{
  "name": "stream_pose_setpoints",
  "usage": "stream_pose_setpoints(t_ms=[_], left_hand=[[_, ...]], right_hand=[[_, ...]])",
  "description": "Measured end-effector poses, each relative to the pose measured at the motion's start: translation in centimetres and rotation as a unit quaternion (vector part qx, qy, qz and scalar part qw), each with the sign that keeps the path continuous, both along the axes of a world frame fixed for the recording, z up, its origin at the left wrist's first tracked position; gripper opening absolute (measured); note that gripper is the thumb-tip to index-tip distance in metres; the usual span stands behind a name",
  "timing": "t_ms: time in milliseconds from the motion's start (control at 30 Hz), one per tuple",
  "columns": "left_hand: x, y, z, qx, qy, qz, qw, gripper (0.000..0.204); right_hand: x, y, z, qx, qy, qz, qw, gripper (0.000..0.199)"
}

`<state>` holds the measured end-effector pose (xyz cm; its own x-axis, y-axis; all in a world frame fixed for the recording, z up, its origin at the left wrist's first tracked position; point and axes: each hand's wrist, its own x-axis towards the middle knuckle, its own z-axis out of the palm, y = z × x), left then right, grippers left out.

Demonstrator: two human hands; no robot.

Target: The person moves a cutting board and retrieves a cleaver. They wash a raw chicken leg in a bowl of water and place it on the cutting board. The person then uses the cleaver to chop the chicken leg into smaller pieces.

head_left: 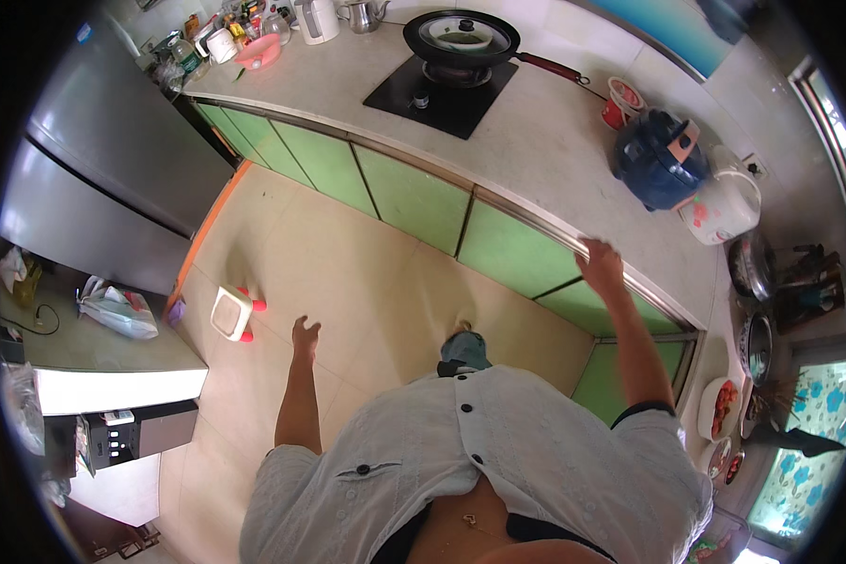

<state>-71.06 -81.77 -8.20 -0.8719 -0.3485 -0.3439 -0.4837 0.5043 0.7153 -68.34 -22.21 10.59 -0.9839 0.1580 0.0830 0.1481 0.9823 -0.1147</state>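
My left hand [305,336] hangs over the tiled floor with nothing in it, its thumb and fingers apart. Nearest to it is a small white stool [230,313] with red feet. On the other side, my right hand [601,263] is at the front edge of the countertop [545,150], above the green cabinet doors [509,246]. Its fingers are loosely bent and apart, and no object shows in them. Whether they touch the edge I cannot tell.
A wok [462,42] with a lidded dish sits on the black cooktop [439,101]. Farther right stand a dark blue pot [661,160] and a white appliance [724,202]. A grey refrigerator [122,132] is at left. Bowls of red food [721,410] are at far right.
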Motion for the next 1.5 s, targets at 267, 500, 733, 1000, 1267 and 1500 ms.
stream_pose_setpoints(t_ms=[267, 500, 733, 1000, 1267, 1500], left_hand=[[-19.2, 7.9, 7.1, 0.087, 0.044, -0.029, 0.995, 0.046], [-29.7, 12.9, 11.8, 0.156, 0.137, -0.061, 0.976, 0.041], [-41.0, 15.9, 17.9, 0.193, 0.165, -0.133, 0.958, 0.034], [-55.1, 20.3, 22.6, 0.296, 0.187, -0.271, 0.896, 0.030], [-64.1, 26.8, 24.0, 0.327, 0.132, -0.417, 0.838, 0.035], [-69.5, 37.1, 21.7, 0.315, -0.111, -0.345, 0.877, 0.035]], right_hand=[[-26.5, 1.9, 8.1, -0.145, 0.184, 0.111, 0.966, 0.023], [-48.6, 0.3, 9.0, -0.156, 0.163, 0.146, 0.963, 0.026], [-61.6, -2.7, 6.7, -0.071, 0.057, 0.046, 0.995, 0.041], [-67.8, -2.1, 4.6, -0.043, 0.038, -0.021, 0.998, 0.046], [-65.0, 1.0, 11.5, -0.397, 0.095, -0.080, 0.910, 0.029], [-53.0, 2.6, 16.8, -0.545, 0.084, -0.196, 0.811, 0.023]])
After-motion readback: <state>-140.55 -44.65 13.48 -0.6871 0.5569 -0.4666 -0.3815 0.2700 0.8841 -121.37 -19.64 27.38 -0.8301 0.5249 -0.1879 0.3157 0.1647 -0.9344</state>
